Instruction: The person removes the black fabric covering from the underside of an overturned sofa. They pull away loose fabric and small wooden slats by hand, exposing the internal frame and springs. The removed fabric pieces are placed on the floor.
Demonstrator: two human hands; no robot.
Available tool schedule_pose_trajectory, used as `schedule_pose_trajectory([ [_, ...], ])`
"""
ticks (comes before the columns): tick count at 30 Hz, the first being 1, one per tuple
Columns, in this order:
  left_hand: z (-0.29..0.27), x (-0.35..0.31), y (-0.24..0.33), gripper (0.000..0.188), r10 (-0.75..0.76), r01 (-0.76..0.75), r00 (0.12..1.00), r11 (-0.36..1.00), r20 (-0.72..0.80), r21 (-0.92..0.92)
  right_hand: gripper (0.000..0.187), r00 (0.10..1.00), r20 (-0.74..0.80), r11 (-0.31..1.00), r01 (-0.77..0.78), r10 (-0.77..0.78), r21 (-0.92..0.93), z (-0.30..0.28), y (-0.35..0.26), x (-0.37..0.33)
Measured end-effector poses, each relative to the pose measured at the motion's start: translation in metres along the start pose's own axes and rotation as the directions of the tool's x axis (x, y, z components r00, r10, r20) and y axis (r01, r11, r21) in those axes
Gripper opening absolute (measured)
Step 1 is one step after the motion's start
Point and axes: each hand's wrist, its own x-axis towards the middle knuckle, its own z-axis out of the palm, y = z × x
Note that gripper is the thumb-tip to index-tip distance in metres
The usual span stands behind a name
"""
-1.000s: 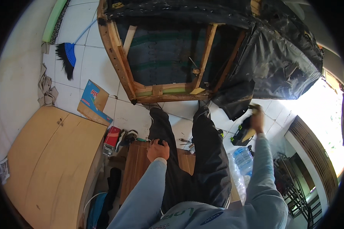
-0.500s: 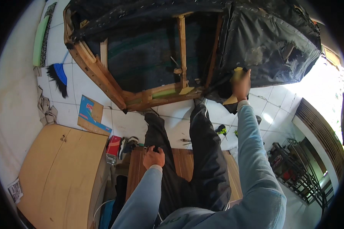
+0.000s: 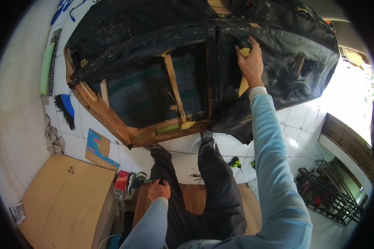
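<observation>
A large piece of furniture with a wooden frame (image 3: 102, 112) and torn black lining (image 3: 145, 45) fills the far side, staples dotting its seams. My right hand (image 3: 252, 64) is stretched out over the right black panel, its fingers closed around a pale yellow piece (image 3: 243, 86) that looks like foam or a scrap. Part of that piece is hidden by the palm. My left hand (image 3: 159, 191) rests on my left thigh, fingers curled around a small dark thing (image 3: 161, 182) too hidden to name. Through the left opening, a wooden slat (image 3: 174, 83) shows.
A blue broom (image 3: 66, 108) and a flattened blue carton (image 3: 99, 145) lie on the left floor. A tan cabinet (image 3: 62, 191) stands nearer. Pliers-like tools (image 3: 196, 176) and a green-black power tool (image 3: 234, 162) lie near my feet. A metal rack (image 3: 326, 191) stands at right.
My right hand has moved farther up across the black panel, carrying the yellow piece. The view has shifted, so more of the furniture's far side shows. My left hand stays on my thigh.
</observation>
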Motion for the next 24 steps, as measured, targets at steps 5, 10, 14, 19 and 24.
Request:
schedule_pose_trajectory([
  [5,0.03,-0.007,0.018,0.045,-0.054,0.054,0.999,0.999,-0.011,-0.01,0.057,0.977,0.19,0.995,-0.09,0.098,-0.053,-0.005,0.032,-0.007],
  [10,0.061,-0.028,0.04,0.051,-0.109,0.108,0.992,0.994,0.065,0.013,0.075,0.904,0.336,0.958,-0.287,0.263,0.022,-0.025,0.108,-0.082],
  [14,0.087,-0.055,0.053,0.059,-0.02,0.019,1.0,0.996,0.016,0.083,0.122,0.824,0.515,0.968,-0.244,0.236,-0.054,-0.018,0.15,-0.165],
  [19,0.085,-0.048,0.076,0.064,-0.004,0.014,0.993,0.996,0.115,-0.087,0.11,0.736,0.611,0.942,-0.111,0.293,-0.317,-0.029,0.171,-0.187],
  [24,0.013,0.022,0.169,0.074,0.489,-0.666,0.674,0.727,-0.554,-0.168,0.101,0.499,0.831,0.873,0.258,0.246,-0.414,-0.066,0.179,-0.234],
])
